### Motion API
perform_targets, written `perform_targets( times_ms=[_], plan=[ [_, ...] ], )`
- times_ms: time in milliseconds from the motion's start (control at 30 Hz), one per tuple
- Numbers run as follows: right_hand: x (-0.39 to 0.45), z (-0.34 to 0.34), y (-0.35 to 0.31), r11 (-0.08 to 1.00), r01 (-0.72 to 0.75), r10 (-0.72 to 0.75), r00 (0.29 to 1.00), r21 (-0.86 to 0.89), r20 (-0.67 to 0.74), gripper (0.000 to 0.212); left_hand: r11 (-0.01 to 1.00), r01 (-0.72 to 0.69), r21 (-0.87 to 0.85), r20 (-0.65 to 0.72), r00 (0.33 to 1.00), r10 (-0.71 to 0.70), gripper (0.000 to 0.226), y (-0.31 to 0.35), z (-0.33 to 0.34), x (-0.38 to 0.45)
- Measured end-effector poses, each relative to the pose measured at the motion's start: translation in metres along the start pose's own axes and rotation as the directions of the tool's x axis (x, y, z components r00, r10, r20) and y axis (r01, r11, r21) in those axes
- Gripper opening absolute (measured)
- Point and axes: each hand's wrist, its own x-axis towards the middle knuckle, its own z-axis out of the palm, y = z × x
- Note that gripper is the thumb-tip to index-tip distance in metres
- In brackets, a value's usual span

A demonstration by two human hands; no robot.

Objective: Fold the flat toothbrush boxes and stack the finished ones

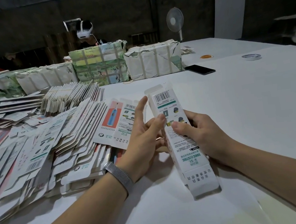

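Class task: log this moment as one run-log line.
right hand grips toothbrush box | left hand open, fingers on box side | far flap open | flat boxes piled left on table

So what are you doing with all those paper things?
A person is folding flat toothbrush boxes into shape. The right hand grips one opened-up toothbrush box above the white table, thumb across its printed front. The left hand is beside it, fingers mostly straight, touching its side. The far flap is not tucked in. A big heap of flat boxes waits on the left.
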Motion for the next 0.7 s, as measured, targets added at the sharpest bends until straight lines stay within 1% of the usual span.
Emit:
perform_targets(
  times_ms=[100, 200, 367, 700],
  plan=[
    [0.002, -0.003, 0.0, 0.999, 0.005, -0.003, 0.999, 0.031, -0.046, 0.028, 1.0, 0.01, 0.013, 0.039, 0.999, -0.011, 0.065, -0.001, -0.001, -0.001],
    [0.004, -0.004, 0.0, 1.0, 0.027, -0.026, 0.997, 0.013, -0.075, 0.032, 1.0, 0.017, 0.005, 0.08, 0.997, -0.017, 0.069, -0.001, -0.001, -0.001],
    [0.005, -0.007, 0.0, 1.0, 0.025, -0.023, 0.994, 0.017, -0.109, 0.042, 0.999, 0.043, 0.001, 0.1, 0.994, -0.043, 0.068, 0.0, -0.001, 0.0],
    [0.009, -0.011, 0.0, 0.999, 0.045, -0.044, 0.991, 0.0, -0.125, 0.04, 0.998, 0.064, 0.009, 0.109, 0.992, -0.064, 0.06, 0.001, 0.001, -0.001]
  ],
)
